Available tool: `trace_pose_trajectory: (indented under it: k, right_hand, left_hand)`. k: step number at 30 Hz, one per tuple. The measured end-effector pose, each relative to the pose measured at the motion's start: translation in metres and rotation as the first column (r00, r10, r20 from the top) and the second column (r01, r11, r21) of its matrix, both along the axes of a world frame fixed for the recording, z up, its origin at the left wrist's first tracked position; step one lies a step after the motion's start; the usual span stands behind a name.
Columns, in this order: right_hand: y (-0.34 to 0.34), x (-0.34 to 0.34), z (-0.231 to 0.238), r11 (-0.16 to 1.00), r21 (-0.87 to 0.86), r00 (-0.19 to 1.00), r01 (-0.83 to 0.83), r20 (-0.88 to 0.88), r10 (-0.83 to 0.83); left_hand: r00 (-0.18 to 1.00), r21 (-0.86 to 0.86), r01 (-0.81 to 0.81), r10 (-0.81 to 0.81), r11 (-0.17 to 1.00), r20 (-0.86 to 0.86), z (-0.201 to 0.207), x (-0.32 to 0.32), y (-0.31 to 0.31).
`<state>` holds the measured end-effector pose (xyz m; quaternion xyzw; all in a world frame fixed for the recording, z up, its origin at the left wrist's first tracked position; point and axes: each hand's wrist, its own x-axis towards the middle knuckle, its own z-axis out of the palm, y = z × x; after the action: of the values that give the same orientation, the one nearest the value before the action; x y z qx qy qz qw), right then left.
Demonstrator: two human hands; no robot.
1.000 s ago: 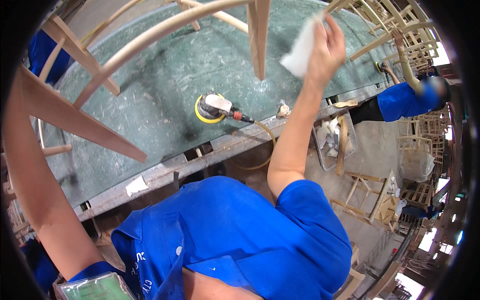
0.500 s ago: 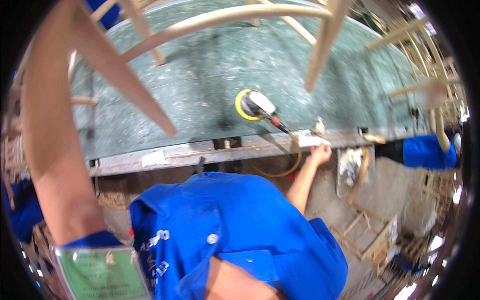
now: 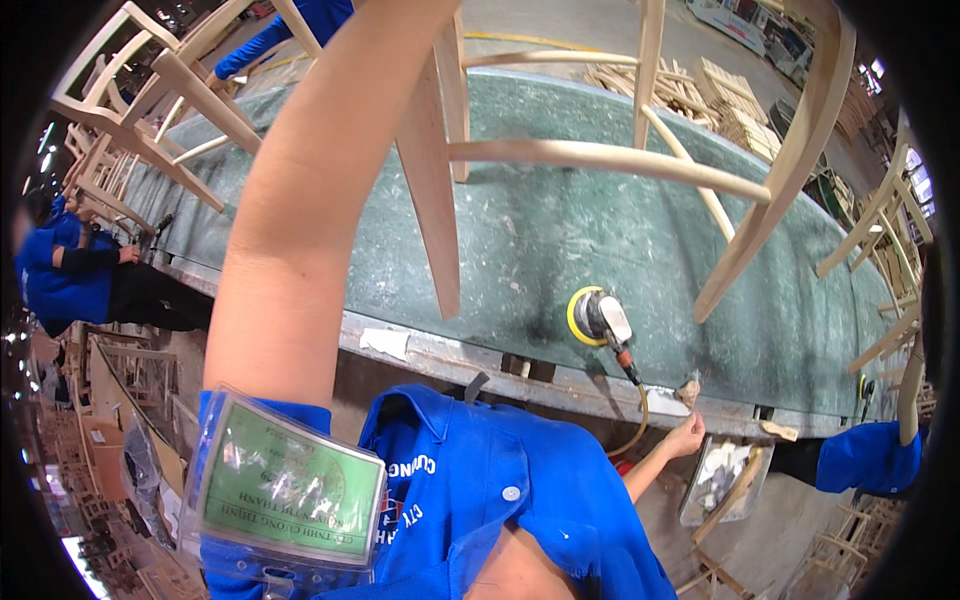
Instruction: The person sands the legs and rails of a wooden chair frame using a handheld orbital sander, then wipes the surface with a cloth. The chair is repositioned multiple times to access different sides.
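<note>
Step in hand appears to be handling the white sheet (image 3: 666, 402) at the near right edge of the scuffed green table (image 3: 540, 235); right hand (image 3: 685, 437) just beside it, fingers curled, grip undetermined; left hand out of view, its arm (image 3: 300, 210) raised by the wooden chair (image 3: 610, 158). Lifting the sheet would call for a fingertip pinch. Sander (image 3: 602, 317) on table, stacked wood (image 3: 735, 95) far right, co-worker (image 3: 70, 275) left.
</note>
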<state>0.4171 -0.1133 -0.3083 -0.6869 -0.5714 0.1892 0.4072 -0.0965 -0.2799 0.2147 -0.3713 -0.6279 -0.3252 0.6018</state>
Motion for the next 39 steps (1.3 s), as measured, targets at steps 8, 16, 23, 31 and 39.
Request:
trace_pose_trajectory:
  k: [8,16,23,31,39]
  right_hand:
    - [-0.038,-0.158,0.056,0.786,0.072,0.690,-0.615,-0.434,0.579]
    - [-0.166,-0.306,0.089,-0.109,0.018,-0.090,-0.994,-0.705,0.703]
    - [-0.244,-0.356,0.100,-0.204,0.073,-0.188,-0.976,-0.750,0.634]
    - [-0.246,-0.349,0.105,-0.170,0.113,-0.201,-0.979,-0.674,0.710]
    - [-0.164,-0.222,0.140,-0.027,-0.081,0.037,-0.996,-0.696,0.717]
  left_hand:
    - [0.997,-0.042,0.051,-0.048,0.998,0.068,-0.001,-0.007,0.009]
    - [0.963,-0.146,-0.061,0.097,0.987,0.253,-0.007,0.013,0.009]
    - [0.973,-0.104,0.013,0.011,0.994,0.230,-0.013,0.012,0.015]
    - [0.939,-0.090,0.194,-0.159,0.977,0.305,-0.011,0.030,0.005]
    - [0.861,0.234,0.507,-0.500,0.830,-0.090,-0.088,0.051,-0.139]
